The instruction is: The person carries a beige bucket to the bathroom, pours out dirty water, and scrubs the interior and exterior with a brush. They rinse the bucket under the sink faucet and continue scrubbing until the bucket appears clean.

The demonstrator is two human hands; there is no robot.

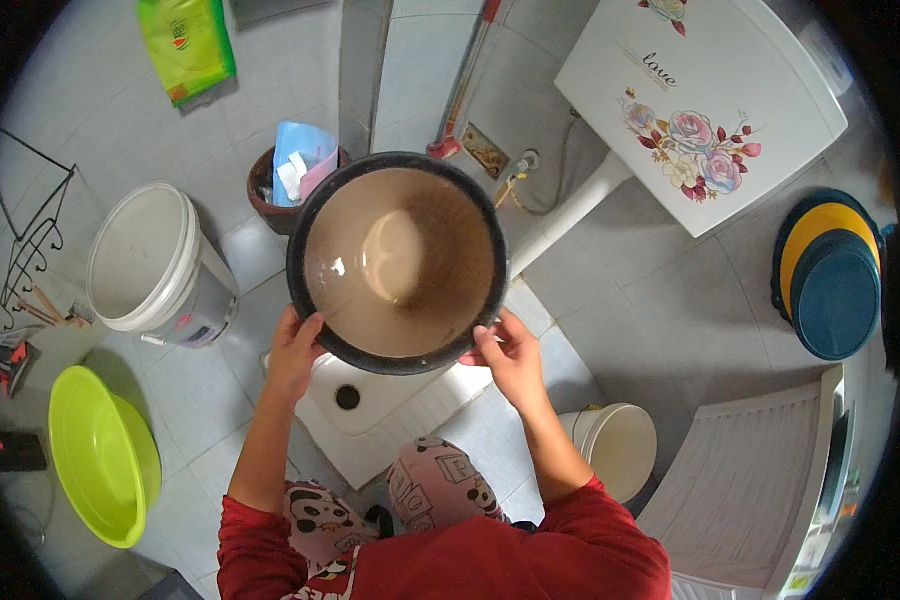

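Note:
A deep round tub (315, 185) with a thick black rim and a brownish, shiny inside is held up in front of me, its mouth facing up. My left hand (293, 352) grips the rim at its near left, thumb over the top edge. At the near right, my right hand (511, 360) pinches the same rim between thumb and fingers. Beneath the tub lies a white squat toilet (370, 440) with a dark round drain hole, partly hidden by the tub. The tub's outer underside is out of sight.
Left: white bucket (185, 290), lime-green basin (140, 450), wire rack (42, 235). Behind the tub: dark bin (275, 215) with packaging, red-ended pole (448, 146). Right: flowered white cistern (710, 100) with pipe (575, 212), cream bucket (620, 450), stacked basins (838, 295), white slatted door (740, 480).

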